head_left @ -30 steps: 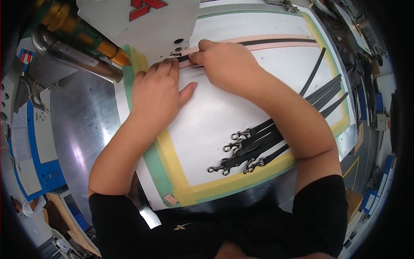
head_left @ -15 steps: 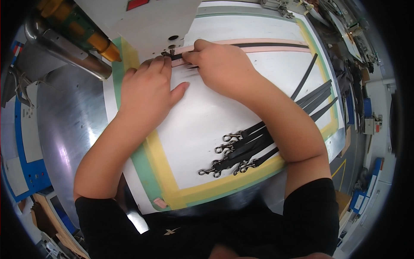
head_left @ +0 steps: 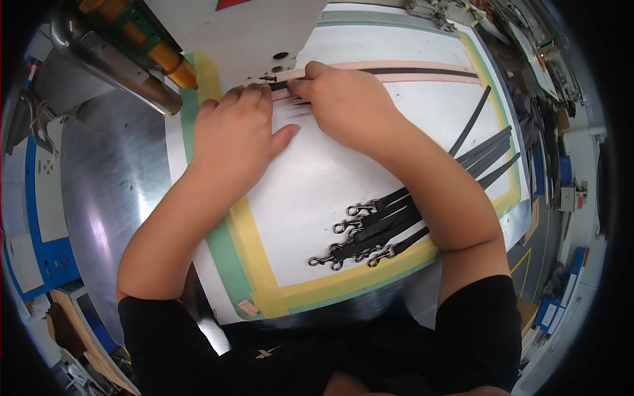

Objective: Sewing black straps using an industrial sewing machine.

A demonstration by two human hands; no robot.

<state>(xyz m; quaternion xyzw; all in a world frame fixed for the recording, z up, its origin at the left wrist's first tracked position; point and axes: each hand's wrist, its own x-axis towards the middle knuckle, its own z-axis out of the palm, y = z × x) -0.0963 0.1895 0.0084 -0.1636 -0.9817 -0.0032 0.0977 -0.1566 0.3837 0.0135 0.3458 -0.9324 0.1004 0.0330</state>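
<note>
A black strap (head_left: 416, 70) lies along a channel between pink strips (head_left: 432, 79) on a white sheet (head_left: 307, 191). My right hand (head_left: 350, 99) pinches this strap near its left end. My left hand (head_left: 234, 132) rests just left of it, fingers stretched over the strap's end and thumb spread away; the fingertips are partly hidden. A dark metal fitting (head_left: 267, 78) shows beyond the left fingers. Under and beside my right forearm lies a bundle of black straps (head_left: 389, 228) with metal swivel clips (head_left: 322, 261) at their near ends.
A white machine body (head_left: 254, 33) stands just beyond my hands. At the upper left are a steel cylinder (head_left: 119, 69) and an amber column (head_left: 178, 71). Yellow tape (head_left: 350, 280) and green tape (head_left: 228, 274) border the sheet. A pink scrap (head_left: 248, 307) sits at the near corner.
The whole view has shifted slightly, so everything appears a little farther right. Both hands keep nearly the same place on the strap.
</note>
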